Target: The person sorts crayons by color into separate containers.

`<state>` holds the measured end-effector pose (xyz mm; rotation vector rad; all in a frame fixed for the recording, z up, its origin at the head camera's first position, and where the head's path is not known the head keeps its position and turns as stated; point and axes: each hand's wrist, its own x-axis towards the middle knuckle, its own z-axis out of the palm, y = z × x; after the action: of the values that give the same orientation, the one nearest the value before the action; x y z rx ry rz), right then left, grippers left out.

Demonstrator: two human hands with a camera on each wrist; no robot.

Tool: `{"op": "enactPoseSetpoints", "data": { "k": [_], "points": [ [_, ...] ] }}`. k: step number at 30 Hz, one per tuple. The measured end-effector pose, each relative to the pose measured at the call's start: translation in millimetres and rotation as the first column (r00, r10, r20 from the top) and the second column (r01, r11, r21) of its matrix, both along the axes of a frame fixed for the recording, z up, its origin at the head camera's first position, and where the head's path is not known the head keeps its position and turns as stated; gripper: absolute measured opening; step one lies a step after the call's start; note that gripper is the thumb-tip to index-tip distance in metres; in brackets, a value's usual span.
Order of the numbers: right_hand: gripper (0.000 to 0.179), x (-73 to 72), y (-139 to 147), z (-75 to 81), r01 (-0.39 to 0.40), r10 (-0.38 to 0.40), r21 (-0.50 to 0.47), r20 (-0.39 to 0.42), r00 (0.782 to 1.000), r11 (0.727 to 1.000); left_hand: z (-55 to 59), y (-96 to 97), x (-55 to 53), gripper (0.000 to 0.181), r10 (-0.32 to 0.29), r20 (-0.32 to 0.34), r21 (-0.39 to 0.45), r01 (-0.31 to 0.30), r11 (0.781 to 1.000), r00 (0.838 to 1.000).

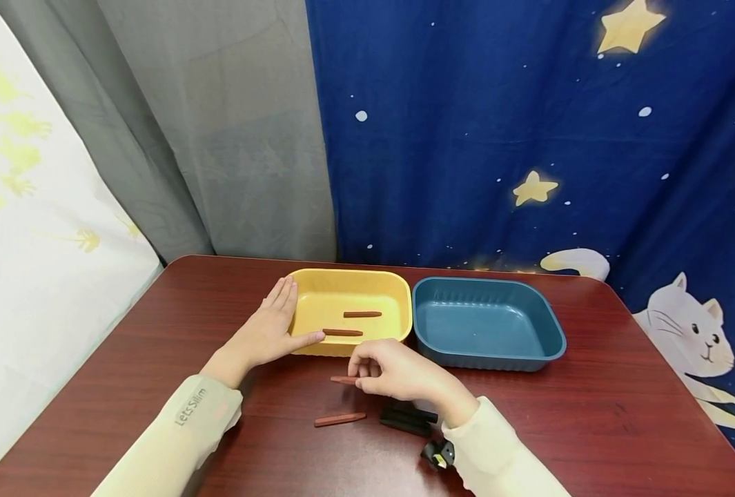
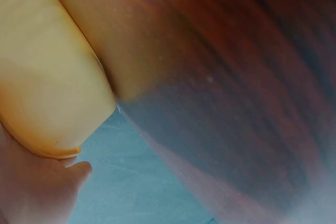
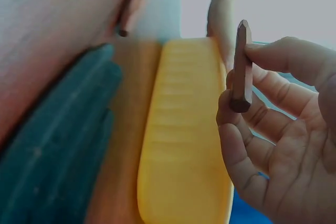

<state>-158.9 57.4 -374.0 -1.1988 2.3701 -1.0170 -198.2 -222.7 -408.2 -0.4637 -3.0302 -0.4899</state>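
The right hand (image 1: 398, 373) is pinching a brown stick (image 1: 344, 380) between thumb and fingers, just outside the near wall of a yellow tray (image 1: 316, 310). The governing relation: the tray's hollow is lying beyond the stick, on the side away from the person, while the stick's long axis is running roughly parallel to that near wall, its tapered end pointing left. The right hand is thus standing nearer the stick; the left hand (image 1: 268, 333) is resting against the tray's left end, fingers straight, thumb stretching apart over the near corner. Inside, two further brown sticks (image 1: 362, 315) are lying in nearly the same direction. On the bench (image 1: 268, 442), a loose brown stick (image 1: 340, 420) is lying on the person's side of the right hand, with black sticks (image 1: 407, 421) to its right. A blue tray (image 1: 488, 331) is standing just beside the yellow one.
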Motion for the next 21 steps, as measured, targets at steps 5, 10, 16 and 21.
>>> {"op": "enactPoseSetpoints", "data": {
  "k": [5, 10, 16, 21],
  "points": [
    [0.006, -4.2, 4, 5.2, 0.018, -0.016, -0.067, 0.022, 1.0, 0.998, 1.8, 0.7, 0.8, 0.12, 0.005, -0.008, -0.006, -0.005, 1.0, 1.0],
    [0.005, -11.7, 6, 7.0, 0.031, -0.027, -0.108, 0.037, 0.999, 0.994, 3.4, 1.3, 2.0, 0.119, 0.005, -0.006, -0.009, -0.005, 1.0, 1.0],
    [0.005, -21.1, 7, 6.7, 0.069, -0.066, -0.137, 0.03, 0.997, 0.988, 2.5, 1.4, 2.0, 0.118, 0.0, -0.012, -0.009, 0.0, 1.0, 1.0],
    [0.006, -28.0, 6, 8.2, 0.117, -0.115, -0.133, 0.021, 0.993, 0.984, 3.1, 2.0, 2.1, 0.118, -0.001, -0.017, -0.014, 0.0, 1.0, 1.0]
  ]
}}
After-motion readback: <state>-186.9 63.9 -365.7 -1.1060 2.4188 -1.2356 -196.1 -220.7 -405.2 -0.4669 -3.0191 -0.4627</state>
